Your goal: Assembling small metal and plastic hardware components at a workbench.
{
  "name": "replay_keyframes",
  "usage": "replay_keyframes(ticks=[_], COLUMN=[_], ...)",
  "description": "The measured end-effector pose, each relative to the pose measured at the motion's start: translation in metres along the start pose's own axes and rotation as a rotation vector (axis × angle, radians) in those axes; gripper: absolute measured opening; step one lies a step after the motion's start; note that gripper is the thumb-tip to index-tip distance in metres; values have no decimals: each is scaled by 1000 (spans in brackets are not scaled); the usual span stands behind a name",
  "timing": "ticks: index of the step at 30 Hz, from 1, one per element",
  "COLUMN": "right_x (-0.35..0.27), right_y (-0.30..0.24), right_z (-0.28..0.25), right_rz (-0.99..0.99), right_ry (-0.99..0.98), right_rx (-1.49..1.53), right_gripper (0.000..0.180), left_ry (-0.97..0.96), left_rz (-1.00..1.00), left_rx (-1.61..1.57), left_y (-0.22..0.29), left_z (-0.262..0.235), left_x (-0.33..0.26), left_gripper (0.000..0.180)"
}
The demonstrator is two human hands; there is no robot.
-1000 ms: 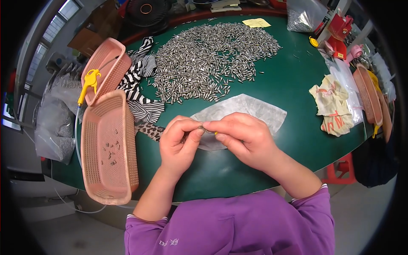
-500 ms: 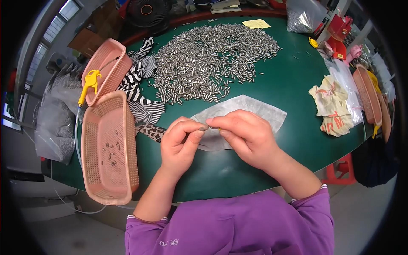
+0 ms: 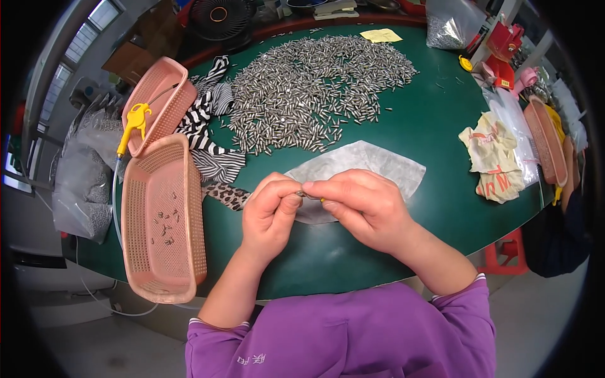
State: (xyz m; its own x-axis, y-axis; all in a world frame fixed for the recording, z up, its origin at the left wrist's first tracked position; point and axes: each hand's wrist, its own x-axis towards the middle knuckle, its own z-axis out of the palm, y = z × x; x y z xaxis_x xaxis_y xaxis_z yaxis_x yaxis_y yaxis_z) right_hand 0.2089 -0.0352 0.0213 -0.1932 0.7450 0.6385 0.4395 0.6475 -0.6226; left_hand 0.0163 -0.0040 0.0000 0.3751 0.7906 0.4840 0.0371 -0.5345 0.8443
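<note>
Over the front middle of the green table, both of my hands meet fingertip to fingertip. My left hand pinches a small metal pin-like piece between thumb and index finger. My right hand is closed against it, its index fingertip touching the piece. A bit of yellow shows between the right thumb and fingers; most of what they hold is hidden. Beneath the hands lies a grey cloth. Beyond it spreads a large heap of small shiny metal pins.
At left, a pink plastic basket holds several loose metal pieces. A second pink basket stands behind it, with a yellow air gun at its rim. Striped cloths lie beside them. Crumpled cream cloth is at right.
My right fingertips have shifted slightly left, closing in on the left ones. The metal piece is now more covered by the fingers. The heap and baskets are unchanged.
</note>
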Motion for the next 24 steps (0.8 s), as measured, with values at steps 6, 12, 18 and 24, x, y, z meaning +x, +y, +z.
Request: replay_keyframes(ticks=[6, 12, 18, 24], right_x=[-1, 1, 1, 0], right_y=[1, -3, -3, 1], right_z=[0, -11, -8, -2], right_rz=[-26, -102, -121, -11], right_ry=[2, -84, -64, -20], right_rx=[-23, -210, -306, -13], right_gripper=[32, 38, 31, 30], left_ry=[-27, -117, -129, -78], left_rz=[19, -28, -97, -88], left_rx=[59, 130, 6, -30], left_y=[3, 9, 6, 4], left_z=[-1, -7, -5, -5], left_x=[2, 6, 4, 3], left_gripper=[7, 9, 11, 10])
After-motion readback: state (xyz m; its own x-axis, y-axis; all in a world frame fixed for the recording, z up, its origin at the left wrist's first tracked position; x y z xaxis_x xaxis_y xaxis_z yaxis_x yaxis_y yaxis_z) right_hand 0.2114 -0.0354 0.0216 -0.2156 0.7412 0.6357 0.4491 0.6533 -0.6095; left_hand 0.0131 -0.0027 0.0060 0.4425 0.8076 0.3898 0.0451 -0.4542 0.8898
